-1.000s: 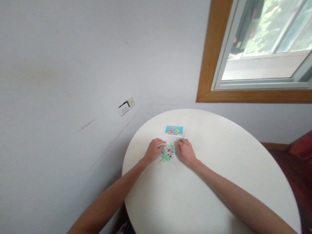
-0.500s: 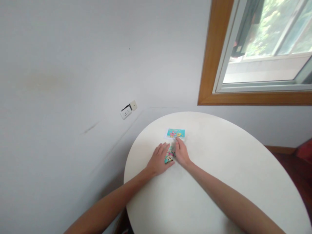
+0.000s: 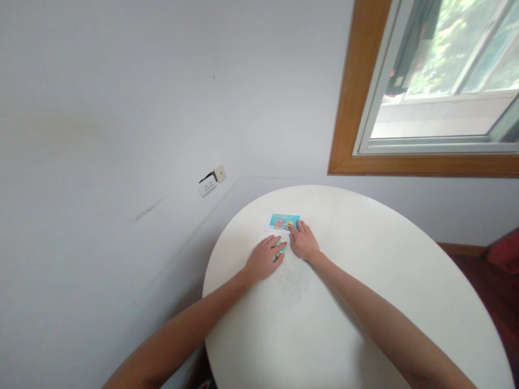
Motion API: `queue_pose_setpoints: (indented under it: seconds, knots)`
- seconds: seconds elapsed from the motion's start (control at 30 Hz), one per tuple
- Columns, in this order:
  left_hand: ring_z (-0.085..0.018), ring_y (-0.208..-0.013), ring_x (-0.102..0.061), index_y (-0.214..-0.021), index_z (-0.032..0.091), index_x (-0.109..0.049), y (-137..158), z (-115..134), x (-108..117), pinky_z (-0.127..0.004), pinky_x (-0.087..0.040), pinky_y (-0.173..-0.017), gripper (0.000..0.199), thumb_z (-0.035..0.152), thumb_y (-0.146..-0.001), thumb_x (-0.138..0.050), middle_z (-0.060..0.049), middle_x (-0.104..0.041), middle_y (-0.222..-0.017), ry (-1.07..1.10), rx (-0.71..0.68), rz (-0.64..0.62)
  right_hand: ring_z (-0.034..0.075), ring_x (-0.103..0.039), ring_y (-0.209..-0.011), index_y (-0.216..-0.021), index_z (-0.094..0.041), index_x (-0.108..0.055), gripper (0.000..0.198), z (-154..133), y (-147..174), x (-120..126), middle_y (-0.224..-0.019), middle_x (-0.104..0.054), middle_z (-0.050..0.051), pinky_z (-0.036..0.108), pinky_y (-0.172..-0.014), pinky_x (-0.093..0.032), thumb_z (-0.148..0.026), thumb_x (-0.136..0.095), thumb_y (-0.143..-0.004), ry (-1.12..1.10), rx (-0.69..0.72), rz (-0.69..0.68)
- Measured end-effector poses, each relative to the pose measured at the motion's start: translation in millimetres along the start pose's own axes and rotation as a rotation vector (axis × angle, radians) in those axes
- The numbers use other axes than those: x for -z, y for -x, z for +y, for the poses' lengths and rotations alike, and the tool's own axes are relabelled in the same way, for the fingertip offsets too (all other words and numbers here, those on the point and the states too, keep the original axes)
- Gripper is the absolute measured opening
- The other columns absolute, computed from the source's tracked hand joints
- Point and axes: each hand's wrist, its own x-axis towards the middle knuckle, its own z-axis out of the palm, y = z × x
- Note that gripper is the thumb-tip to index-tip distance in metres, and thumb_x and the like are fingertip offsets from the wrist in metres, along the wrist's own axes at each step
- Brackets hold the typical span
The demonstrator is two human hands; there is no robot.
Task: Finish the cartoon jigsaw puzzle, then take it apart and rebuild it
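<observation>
On a round white table (image 3: 348, 302), the left hand (image 3: 264, 258) lies palm down, fingers spread over a small, colourful pile of pieces (image 3: 283, 250). The right hand (image 3: 303, 240), fingers loosely parted, touches the picture card (image 3: 279, 220) just beyond, at its right corner.

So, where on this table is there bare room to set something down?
The white table is bare from the right forearm to the right-hand edge, and between that forearm and the left forearm, nearer the person. It is crowded where the left hand partly covers colourful pieces and the right hand overlaps the picture card.
</observation>
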Motion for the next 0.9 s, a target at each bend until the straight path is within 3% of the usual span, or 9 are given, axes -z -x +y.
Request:
queue_pose_setpoints:
  seconds: [0.13,0.23,0.33,0.5,0.6,0.67,0.77,0.9]
  knots:
    - [-0.026,-0.134,-0.045,-0.132,0.020,-0.059,2,-3,5,-0.044,-0.034,-0.116,0.040,0.031,-0.096,-0.048,-0.009,-0.053,-0.142,-0.054,0.028,-0.007,0.029,-0.027,-0.145,-0.146,-0.013,-0.042,0.050,-9,-2,1,-0.155,-0.035,0.020,0.042,-0.115,-0.020,-0.026,-0.031,-0.100,0.013,-0.024,0.028]
    - [-0.027,-0.140,-0.037,-0.141,0.023,-0.049,2,10,6,-0.049,-0.028,-0.118,0.044,0.032,-0.099,-0.042,-0.007,-0.046,-0.149,-0.078,-0.047,-0.021,0.027,-0.026,-0.145,-0.145,-0.007,-0.041,0.051,-5,2,6,-0.154,-0.037,0.021,0.041,-0.116,-0.020,-0.025,-0.024,-0.101,0.020,-0.061,0.070]
    - [-0.027,-0.142,-0.035,-0.143,0.028,-0.047,3,13,4,-0.053,-0.025,-0.118,0.044,0.031,-0.100,-0.037,-0.002,-0.045,-0.151,-0.089,-0.089,-0.086,0.026,-0.028,-0.145,-0.144,-0.008,-0.043,0.051,9,13,14,-0.152,-0.040,0.020,0.041,-0.116,-0.021,-0.028,-0.023,-0.101,0.029,-0.080,0.095]
    - [-0.027,-0.141,-0.037,-0.144,0.023,-0.045,7,-18,6,-0.050,-0.031,-0.115,0.046,0.025,-0.100,-0.032,-0.005,-0.044,-0.151,-0.120,0.066,-0.121,0.025,-0.032,-0.143,-0.140,-0.010,-0.049,0.048,42,43,33,-0.149,-0.044,0.018,0.042,-0.117,-0.023,-0.029,-0.029,-0.100,0.047,-0.085,0.106]
    - [-0.028,-0.142,-0.036,-0.143,0.021,-0.047,4,-22,8,-0.052,-0.028,-0.116,0.046,0.024,-0.098,-0.033,-0.007,-0.044,-0.151,-0.127,0.070,-0.108,0.026,-0.033,-0.141,-0.137,-0.009,-0.051,0.047,63,63,46,-0.148,-0.046,0.020,0.042,-0.116,-0.024,-0.028,-0.029,-0.100,0.069,-0.104,0.127]
    - [-0.028,-0.143,-0.034,-0.143,0.019,-0.046,-5,-7,7,-0.052,-0.025,-0.118,0.048,0.024,-0.097,-0.034,-0.008,-0.042,-0.152,-0.128,0.055,-0.096,0.027,-0.034,-0.141,-0.136,-0.009,-0.052,0.046,76,76,53,-0.147,-0.047,0.020,0.041,-0.116,-0.025,-0.027,-0.029,-0.100,0.103,-0.111,0.144]
    - [-0.024,-0.146,-0.027,-0.149,0.017,-0.037,-24,36,-3,-0.045,-0.022,-0.121,0.051,0.029,-0.099,-0.031,-0.007,-0.034,-0.157,-0.088,0.004,-0.072,0.026,-0.035,-0.141,-0.135,-0.011,-0.053,0.045,90,94,61,-0.146,-0.048,0.019,0.040,-0.114,-0.027,-0.026,-0.029,-0.100,0.155,-0.107,0.149]
    - [-0.022,-0.148,-0.024,-0.151,0.017,-0.031,-49,85,-20,-0.044,-0.023,-0.121,0.056,0.040,-0.100,-0.031,-0.006,-0.029,-0.159,0.014,-0.041,-0.095,0.027,-0.030,-0.144,-0.139,-0.014,-0.049,0.047,96,113,69,-0.152,-0.041,0.017,0.043,-0.114,-0.026,-0.031,-0.029,-0.100,0.197,-0.114,0.082]
